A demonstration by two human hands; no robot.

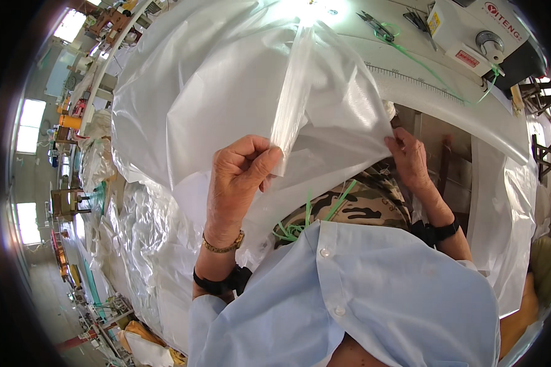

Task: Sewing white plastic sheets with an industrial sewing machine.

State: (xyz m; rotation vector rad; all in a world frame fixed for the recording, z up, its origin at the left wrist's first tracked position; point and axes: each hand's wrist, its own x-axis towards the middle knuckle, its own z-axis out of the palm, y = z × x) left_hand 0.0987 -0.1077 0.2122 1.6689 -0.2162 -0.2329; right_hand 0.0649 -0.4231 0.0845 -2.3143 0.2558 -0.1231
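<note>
A large sheet of translucent plastic film [226, 79] spreads over the table and hangs down toward my lap. A narrow folded strip [292, 92] of the film runs from the bright lamp spot at the top down to my left hand [243, 165], whose thumb and fingers pinch its near end. Farther right, my right hand [408, 158] pinches the outer edge of the same film between thumb and fingers. Between the two hands the film is stretched out and slightly wrinkled.
A white sewing machine [477, 33] stands at the upper right. Thread snips [376, 25] and a loose green string [425, 68] lie on the table near a printed ruler scale [410, 78]. Crumpled plastic film [150, 244] is heaped to my left, and green strings [330, 211] lie across my lap.
</note>
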